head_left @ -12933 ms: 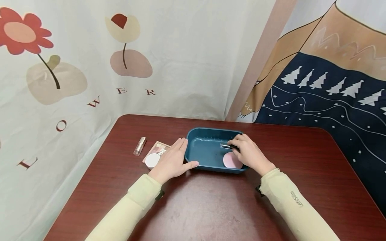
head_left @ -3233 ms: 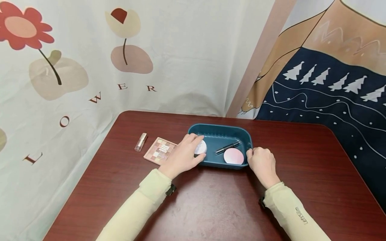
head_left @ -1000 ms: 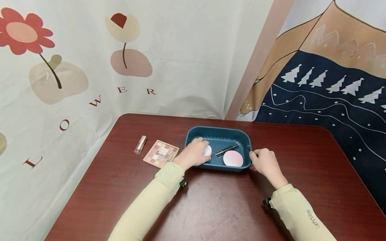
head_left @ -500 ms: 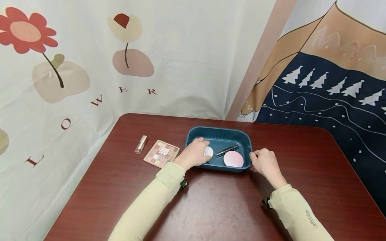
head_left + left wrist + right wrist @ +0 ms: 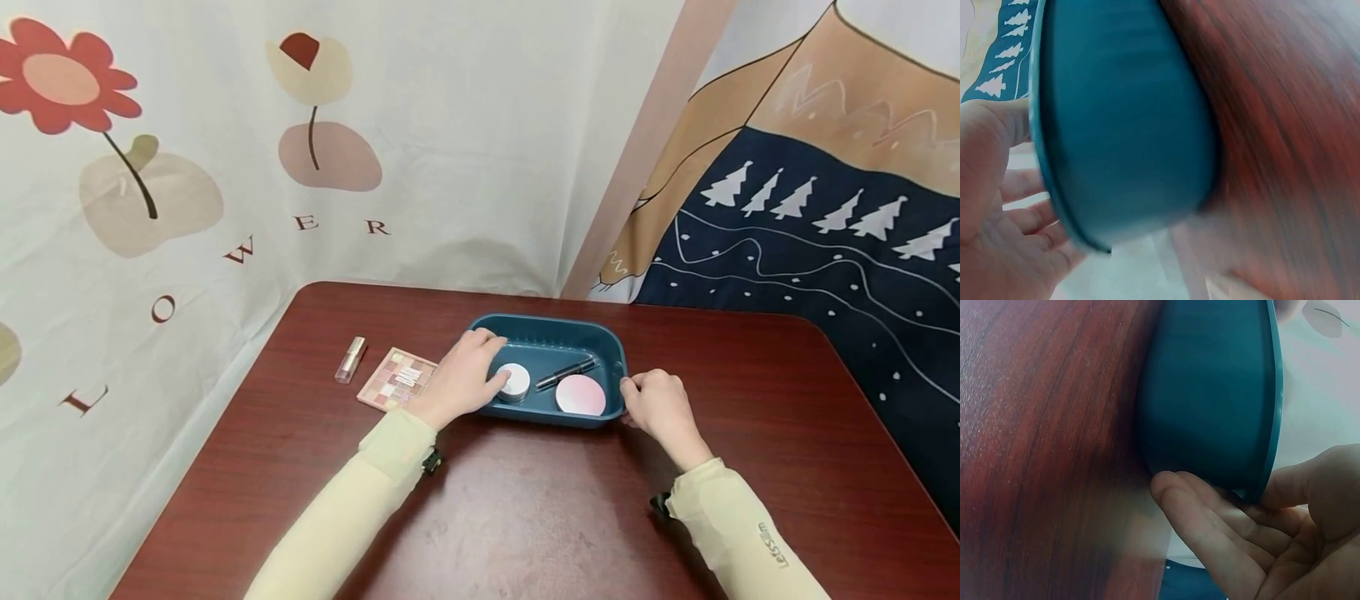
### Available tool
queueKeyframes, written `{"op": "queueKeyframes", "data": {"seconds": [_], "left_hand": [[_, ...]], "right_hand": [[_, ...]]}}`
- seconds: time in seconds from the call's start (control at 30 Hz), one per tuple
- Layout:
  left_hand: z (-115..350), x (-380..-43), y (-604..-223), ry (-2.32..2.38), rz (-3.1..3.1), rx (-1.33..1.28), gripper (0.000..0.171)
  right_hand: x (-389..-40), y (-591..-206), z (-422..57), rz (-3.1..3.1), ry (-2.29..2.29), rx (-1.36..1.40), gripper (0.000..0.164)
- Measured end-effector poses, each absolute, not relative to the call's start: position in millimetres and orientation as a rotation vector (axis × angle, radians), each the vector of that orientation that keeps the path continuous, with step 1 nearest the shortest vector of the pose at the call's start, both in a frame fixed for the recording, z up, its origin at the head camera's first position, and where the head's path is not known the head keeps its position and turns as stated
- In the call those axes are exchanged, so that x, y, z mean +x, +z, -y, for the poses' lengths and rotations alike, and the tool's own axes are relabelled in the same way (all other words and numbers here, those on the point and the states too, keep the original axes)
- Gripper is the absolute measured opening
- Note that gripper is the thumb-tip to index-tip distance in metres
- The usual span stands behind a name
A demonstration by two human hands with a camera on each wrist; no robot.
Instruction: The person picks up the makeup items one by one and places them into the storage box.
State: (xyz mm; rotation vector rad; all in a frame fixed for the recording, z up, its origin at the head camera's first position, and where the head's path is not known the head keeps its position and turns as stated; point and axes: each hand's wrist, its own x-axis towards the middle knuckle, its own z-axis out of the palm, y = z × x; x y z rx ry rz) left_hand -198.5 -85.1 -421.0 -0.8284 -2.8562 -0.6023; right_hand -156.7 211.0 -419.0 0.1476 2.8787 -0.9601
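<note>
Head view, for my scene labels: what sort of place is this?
Likely an indoor corner set up for tabletop work: a brown table, a flower-print curtain and a tree-print curtain.

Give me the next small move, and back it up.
Probably lift the left hand out and over to the palette: the white jar stands in the tray, the palette lies outside it, and the right hand grips the tray's end.
</note>
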Motion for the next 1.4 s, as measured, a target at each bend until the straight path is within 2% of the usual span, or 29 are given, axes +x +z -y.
{"op": "queueKeyframes", "data": {"seconds": [0.33, 0.57, 1.4], "left_hand": [[138, -190, -424, -0.672, 2.796, -0.682, 0.051], [162, -187, -432, -0.517, 2.924, -0.591, 0.056], [184, -185, -454, -0.487, 3.107, -0.367, 0.080]], "right_hand": [[-157, -417, -211, -2.866, -0.942, 0.147, 0.034], [-156, -418, -211, -2.886, -0.926, 0.143, 0.034], [-157, -417, -210, -2.934, -0.888, 0.124, 0.037]]}}
